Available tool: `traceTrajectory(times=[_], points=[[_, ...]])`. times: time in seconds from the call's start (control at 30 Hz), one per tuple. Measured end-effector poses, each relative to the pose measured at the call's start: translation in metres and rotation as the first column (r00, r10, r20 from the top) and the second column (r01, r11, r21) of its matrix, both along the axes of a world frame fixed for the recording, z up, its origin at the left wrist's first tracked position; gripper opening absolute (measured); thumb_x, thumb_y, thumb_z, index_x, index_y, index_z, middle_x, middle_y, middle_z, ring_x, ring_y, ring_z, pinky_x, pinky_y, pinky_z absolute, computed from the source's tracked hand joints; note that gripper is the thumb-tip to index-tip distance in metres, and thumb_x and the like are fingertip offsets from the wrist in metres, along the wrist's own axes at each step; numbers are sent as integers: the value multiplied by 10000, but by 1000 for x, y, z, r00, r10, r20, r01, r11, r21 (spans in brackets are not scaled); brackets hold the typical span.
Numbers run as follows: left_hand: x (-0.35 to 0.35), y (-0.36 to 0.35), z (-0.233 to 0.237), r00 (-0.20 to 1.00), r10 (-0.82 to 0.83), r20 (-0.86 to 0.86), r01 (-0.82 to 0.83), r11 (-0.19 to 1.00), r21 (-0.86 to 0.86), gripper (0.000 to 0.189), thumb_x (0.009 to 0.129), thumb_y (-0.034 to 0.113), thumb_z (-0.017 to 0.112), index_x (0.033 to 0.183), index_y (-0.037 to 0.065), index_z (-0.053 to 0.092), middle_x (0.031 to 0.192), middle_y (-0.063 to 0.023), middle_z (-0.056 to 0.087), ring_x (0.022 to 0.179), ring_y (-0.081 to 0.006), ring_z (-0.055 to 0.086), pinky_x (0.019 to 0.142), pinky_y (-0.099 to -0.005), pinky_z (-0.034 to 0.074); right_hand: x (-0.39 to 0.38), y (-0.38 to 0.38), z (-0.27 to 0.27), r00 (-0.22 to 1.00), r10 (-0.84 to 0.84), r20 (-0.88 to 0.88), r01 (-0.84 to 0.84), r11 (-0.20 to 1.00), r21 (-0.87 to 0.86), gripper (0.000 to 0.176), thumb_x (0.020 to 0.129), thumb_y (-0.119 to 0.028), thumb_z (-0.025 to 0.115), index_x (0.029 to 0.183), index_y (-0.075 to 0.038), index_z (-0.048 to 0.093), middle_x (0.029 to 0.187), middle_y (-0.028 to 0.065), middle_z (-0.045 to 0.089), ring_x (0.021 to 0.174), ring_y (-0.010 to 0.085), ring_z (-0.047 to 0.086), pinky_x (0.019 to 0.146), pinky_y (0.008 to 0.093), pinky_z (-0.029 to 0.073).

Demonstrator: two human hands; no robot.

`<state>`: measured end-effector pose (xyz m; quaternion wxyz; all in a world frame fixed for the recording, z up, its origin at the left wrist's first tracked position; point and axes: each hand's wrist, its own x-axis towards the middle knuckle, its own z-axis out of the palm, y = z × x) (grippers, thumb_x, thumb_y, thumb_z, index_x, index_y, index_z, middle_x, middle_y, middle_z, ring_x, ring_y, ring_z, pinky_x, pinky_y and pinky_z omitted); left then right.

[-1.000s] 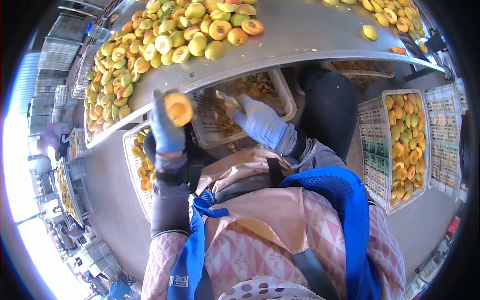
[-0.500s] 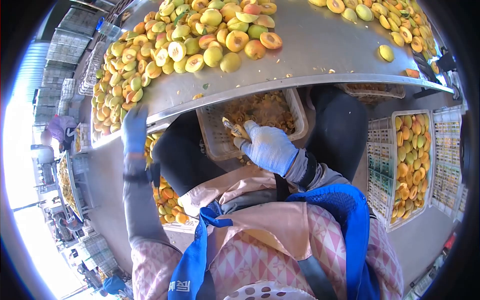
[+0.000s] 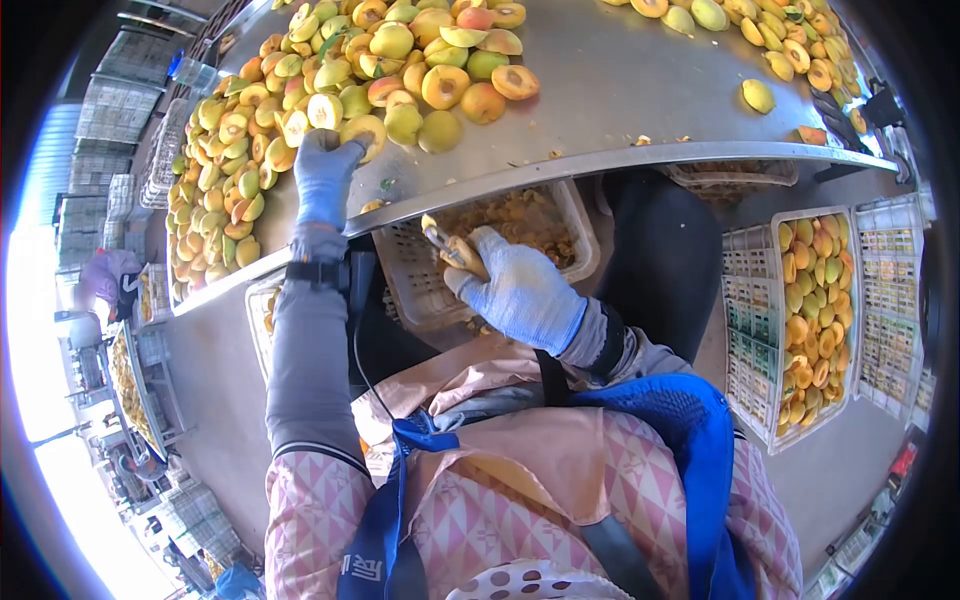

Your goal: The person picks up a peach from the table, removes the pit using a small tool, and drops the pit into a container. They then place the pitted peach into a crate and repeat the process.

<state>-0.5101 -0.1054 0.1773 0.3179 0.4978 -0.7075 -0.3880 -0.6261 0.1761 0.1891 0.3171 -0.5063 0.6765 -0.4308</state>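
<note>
My left hand (image 3: 327, 183), in a pale blue glove, is at the near edge of a pile of halved yellow peaches (image 3: 400, 85) on the metal table. Its thumb stands apart from the fingers, and the fingertips touch or nearly touch a peach half (image 3: 364, 136). In my right hand (image 3: 525, 295), gloved alike, is a short hand tool (image 3: 462, 256) with a tan handle and a metal end. Something yellow is at the tool's tip. That hand is over a white crate (image 3: 425, 295) of peach scraps between my knees.
The metal table (image 3: 610, 100) has its raised front edge just beyond the crate. More peaches (image 3: 790, 45) lie at its far right. On the floor to the right stands a white crate (image 3: 770, 330) of halves. Stacked crates (image 3: 120, 90) and a person (image 3: 110, 280) are at the left.
My left hand has moved up and right from the table's edge to the peach pile. My right hand with the tool has shifted slightly left. The view has moved a little.
</note>
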Motion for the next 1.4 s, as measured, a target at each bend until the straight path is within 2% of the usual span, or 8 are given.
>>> traceTrajectory(times=[0.2, 0.33, 0.43, 0.53, 0.63, 0.93, 1.0, 1.4], points=[[3, 128, 60, 930, -310, -196, 348, 915, 204, 275, 880, 175, 697, 1057, -15, 606, 960, -60, 638, 826, -115, 607, 742, -250, 516, -2, -9, 3, 965, -142, 220, 184, 965, -185, 332, 896, -253, 665, 1077, -1, 546, 890, 227, 657, 850, 415, 642, 719, 442, 502], [8, 169, 20, 788, -4, -615, 347, 829, 438, 497, 980, 473, 516, 1158, 14, 589, 1026, -57, 637, 937, -158, 612, 860, -293, 504, 18, -10, -7, 985, -111, 133, 130, 981, -145, 335, 913, -272, 644, 1033, 19, 528, 800, 254, 632, 776, 436, 631, 655, 471, 490], [14, 172, 1, 621, 102, -777, 410, 803, 432, 487, 1009, 479, 447, 1154, 32, 575, 1073, -83, 630, 997, -189, 611, 894, -331, 496, 18, -5, -8, 983, -83, 162, 112, 978, -176, 329, 919, -282, 643, 1011, 10, 523, 753, 250, 625, 730, 440, 627, 611, 477, 490], [16, 175, 3, 662, 117, -741, 354, 822, 446, 519, 1039, 456, 352, 1148, -4, 566, 1052, -112, 632, 985, -207, 589, 924, -334, 457, 19, 3, -3, 992, -100, 71, 111, 979, -169, 319, 922, -283, 642, 991, 4, 521, 739, 244, 625, 715, 433, 629, 591, 477, 488], [14, 182, 4, 809, -23, -587, 166, 968, 190, 464, 1038, 432, 397, 1143, 22, 585, 1070, -79, 628, 981, -170, 602, 899, -326, 488, 22, 3, -6, 995, -94, 21, 96, 983, -155, 313, 921, -278, 643, 981, 2, 517, 720, 235, 623, 697, 426, 631, 575, 475, 491], [10, 179, 4, 927, -136, -350, 113, 990, -86, 519, 1040, 453, 365, 1172, 9, 598, 1068, -83, 638, 966, -156, 594, 891, -297, 472, 20, 7, 4, 987, -159, -12, 154, 966, -207, 313, 905, -276, 658, 978, -11, 507, 706, 222, 628, 692, 417, 641, 572, 468, 507], [12, 173, -1, 906, -114, -407, 127, 992, 7, 521, 1039, 456, 366, 1175, 8, 596, 1071, -85, 638, 965, -155, 592, 885, -295, 473, 21, 9, 6, 992, -94, -83, 75, 975, -210, 310, 906, -276, 655, 979, -17, 504, 709, 220, 630, 697, 419, 642, 580, 476, 509], [-2, 196, 18, 943, -209, -257, 156, 964, -214, 503, 1051, 407, 299, 1171, 6, 577, 1060, -108, 608, 953, -170, 565, 880, -321, 463, 27, 4, -1, 971, -88, 223, 120, 984, -134, 288, 930, -236, 619, 970, 22, 496, 745, 263, 617, 732, 450, 626, 616, 480, 504]])
